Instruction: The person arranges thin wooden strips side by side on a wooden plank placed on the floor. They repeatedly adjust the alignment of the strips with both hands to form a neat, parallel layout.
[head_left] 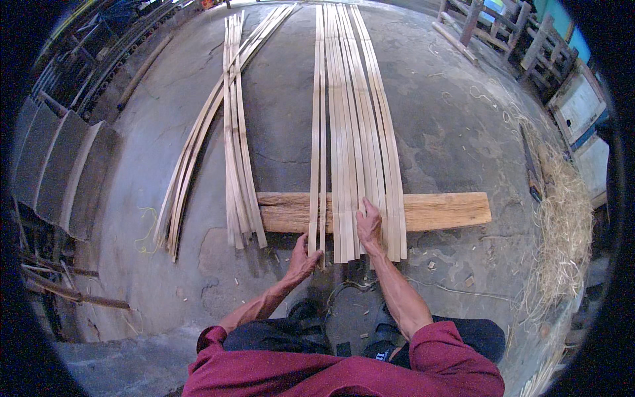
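Long, pale bamboo strips [340,132] run side by side from far off toward me, their near ends resting across a wooden plank [446,212]. My left hand [304,261] is closed on the near end of a bamboo strip at the left side of this row, thumb and fingers around it. Over the plank, my right hand [369,225] has its fingers bent around a strip near the middle of the row. Part of that grip is hidden behind the hand itself.
Two more strip bundles, one upright [237,145] and one slanting [192,165], cross on the floor to the left. Stone-like steps [86,178] stand at far left. Tangled shavings [562,225] and a saw-like tool [532,175] lie at right. A wooden rack [489,30] stands back right.
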A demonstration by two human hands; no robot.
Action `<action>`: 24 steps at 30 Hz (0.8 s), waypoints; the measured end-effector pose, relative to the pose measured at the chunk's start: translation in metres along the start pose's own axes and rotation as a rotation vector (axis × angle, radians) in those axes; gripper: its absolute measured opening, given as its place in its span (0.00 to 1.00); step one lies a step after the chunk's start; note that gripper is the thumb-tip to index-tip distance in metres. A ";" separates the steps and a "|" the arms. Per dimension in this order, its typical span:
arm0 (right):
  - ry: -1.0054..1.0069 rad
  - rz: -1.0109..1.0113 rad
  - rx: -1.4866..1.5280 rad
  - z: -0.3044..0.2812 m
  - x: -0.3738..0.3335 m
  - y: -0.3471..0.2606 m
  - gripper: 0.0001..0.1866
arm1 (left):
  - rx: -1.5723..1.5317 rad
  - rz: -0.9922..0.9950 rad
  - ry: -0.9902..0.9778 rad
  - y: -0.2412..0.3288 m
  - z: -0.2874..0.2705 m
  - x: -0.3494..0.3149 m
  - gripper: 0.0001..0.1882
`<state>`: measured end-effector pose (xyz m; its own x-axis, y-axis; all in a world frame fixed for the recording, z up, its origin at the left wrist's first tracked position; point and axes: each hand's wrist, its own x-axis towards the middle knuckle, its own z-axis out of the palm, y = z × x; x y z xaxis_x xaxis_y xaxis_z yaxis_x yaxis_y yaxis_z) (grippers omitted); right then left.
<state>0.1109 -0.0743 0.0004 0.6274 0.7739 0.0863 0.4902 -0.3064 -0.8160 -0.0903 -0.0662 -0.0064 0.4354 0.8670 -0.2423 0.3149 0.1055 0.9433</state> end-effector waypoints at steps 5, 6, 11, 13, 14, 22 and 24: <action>-0.052 0.032 -0.010 0.000 -0.006 0.004 0.23 | 0.117 0.032 0.042 0.003 -0.001 -0.004 0.32; -0.060 -0.010 -0.073 -0.001 -0.007 0.004 0.23 | 0.248 0.005 -0.023 0.008 -0.004 -0.005 0.32; -0.068 -0.195 -0.311 -0.008 -0.011 0.006 0.22 | 0.843 0.098 -0.304 0.062 -0.035 0.008 0.30; -0.015 -0.285 -0.467 -0.010 -0.014 0.006 0.22 | 0.841 0.203 -0.365 0.086 -0.031 0.032 0.28; -0.007 -0.273 -0.491 -0.009 -0.016 0.007 0.22 | 0.779 0.350 -0.341 0.095 -0.025 0.044 0.26; 0.185 -0.423 -0.511 0.002 -0.029 0.027 0.19 | 0.821 0.278 -0.515 0.125 0.082 0.181 0.19; 0.023 -0.285 -0.484 0.000 -0.026 0.029 0.18 | 0.792 0.303 -0.358 0.117 0.104 0.202 0.21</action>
<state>0.1088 -0.1032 -0.0251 0.4403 0.8525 0.2817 0.8603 -0.3108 -0.4042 0.1219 0.0706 0.0315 0.7869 0.5869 -0.1908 0.5730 -0.5801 0.5789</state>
